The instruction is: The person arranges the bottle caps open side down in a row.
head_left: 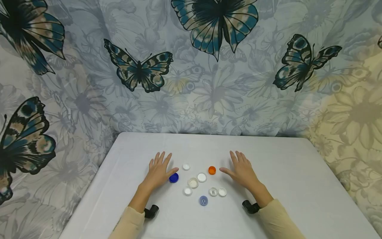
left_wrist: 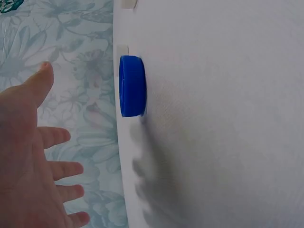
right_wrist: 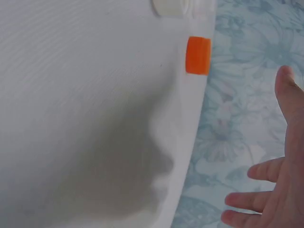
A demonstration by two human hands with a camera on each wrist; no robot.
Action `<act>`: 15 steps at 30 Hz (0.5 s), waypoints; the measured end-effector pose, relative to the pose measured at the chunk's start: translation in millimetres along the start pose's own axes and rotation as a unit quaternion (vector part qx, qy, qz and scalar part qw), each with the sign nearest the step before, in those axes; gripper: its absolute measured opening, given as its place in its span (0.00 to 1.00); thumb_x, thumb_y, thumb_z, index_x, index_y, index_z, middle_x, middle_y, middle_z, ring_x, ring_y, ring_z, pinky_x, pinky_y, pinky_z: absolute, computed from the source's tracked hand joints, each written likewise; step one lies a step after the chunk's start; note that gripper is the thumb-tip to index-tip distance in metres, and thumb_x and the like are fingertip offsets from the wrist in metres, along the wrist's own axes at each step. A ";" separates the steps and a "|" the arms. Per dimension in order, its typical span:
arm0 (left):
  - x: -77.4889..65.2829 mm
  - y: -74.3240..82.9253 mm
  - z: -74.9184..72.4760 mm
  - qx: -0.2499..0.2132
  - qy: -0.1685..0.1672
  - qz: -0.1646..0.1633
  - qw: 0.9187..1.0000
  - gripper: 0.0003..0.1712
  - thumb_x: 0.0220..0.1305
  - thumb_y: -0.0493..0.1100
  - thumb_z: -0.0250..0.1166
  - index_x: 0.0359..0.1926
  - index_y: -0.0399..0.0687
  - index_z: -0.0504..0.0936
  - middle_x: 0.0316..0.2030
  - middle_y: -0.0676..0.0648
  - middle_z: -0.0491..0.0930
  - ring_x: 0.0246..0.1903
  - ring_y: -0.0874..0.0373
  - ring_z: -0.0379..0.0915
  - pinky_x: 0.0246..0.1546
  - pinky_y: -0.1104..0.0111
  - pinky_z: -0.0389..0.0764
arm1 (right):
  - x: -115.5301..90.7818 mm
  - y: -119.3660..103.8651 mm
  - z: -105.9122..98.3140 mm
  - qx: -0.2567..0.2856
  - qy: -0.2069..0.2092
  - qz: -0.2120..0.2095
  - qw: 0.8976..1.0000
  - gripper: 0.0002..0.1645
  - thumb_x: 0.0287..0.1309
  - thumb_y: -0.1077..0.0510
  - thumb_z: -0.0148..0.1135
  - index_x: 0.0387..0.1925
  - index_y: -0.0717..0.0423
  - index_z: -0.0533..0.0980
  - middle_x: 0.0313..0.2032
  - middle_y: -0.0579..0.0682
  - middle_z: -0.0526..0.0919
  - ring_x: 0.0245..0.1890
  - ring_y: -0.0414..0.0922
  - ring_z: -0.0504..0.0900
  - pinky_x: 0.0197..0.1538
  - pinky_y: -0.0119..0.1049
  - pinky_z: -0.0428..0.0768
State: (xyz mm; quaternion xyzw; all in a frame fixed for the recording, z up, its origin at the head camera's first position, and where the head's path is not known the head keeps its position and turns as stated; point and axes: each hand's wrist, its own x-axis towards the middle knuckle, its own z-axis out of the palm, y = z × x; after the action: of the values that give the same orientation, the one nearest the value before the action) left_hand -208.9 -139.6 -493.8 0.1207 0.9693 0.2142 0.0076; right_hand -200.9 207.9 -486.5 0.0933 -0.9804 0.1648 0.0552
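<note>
No legible text, labels, numbers, signs

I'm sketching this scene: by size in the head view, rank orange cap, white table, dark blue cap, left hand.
1. White table
2. Left hand
3. Dark blue cap
4. Orange cap

Left sleeve (head_left: pixel 128 223): pale beige cloth, long, ending on the forearm.
Right sleeve (head_left: pixel 279 220): matching beige cloth, softly creased, likewise ending short of the wrist.
Left wrist camera (head_left: pixel 151 211): black, compact, stubby, with rounded edges.
Right wrist camera (head_left: pixel 250 206): black, same rounded form.
Left grip (head_left: pixel 159 172): bare, five-digited.
Right grip (head_left: pixel 242 171): bare.
</note>
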 end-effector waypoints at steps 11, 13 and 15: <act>-8.5 -4.4 -1.7 -0.022 -0.046 -0.007 0.999 0.48 0.63 0.67 0.58 0.75 0.50 0.55 0.75 0.35 0.48 0.76 0.35 0.34 0.71 0.37 0.42 | 12.3 -23.6 7.4 0.037 0.002 -0.057 0.998 0.52 0.56 0.38 0.65 0.70 0.66 0.59 0.67 0.71 0.63 0.69 0.68 0.59 0.67 0.65 0.60; -10.3 -5.9 -0.5 -0.028 -0.046 -0.007 0.999 0.49 0.62 0.67 0.60 0.75 0.50 0.56 0.75 0.35 0.48 0.76 0.35 0.34 0.71 0.37 0.42 | 14.1 -28.0 10.2 0.040 0.003 -0.068 0.997 0.51 0.56 0.38 0.65 0.70 0.66 0.60 0.67 0.70 0.64 0.69 0.68 0.60 0.67 0.65 0.61; -12.5 -6.7 0.1 -0.038 -0.045 -0.006 0.998 0.49 0.60 0.66 0.62 0.75 0.49 0.56 0.75 0.35 0.49 0.75 0.35 0.35 0.70 0.37 0.42 | 15.7 -33.3 12.7 0.044 0.000 -0.073 0.996 0.52 0.55 0.37 0.65 0.70 0.65 0.61 0.67 0.70 0.65 0.69 0.67 0.61 0.67 0.64 0.61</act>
State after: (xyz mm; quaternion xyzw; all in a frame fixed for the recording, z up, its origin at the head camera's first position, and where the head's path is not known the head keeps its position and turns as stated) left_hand -198.3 -148.4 -497.1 0.1238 0.9599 0.2450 0.0575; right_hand -210.4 170.3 -485.9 0.1672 -0.9626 0.2037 0.0625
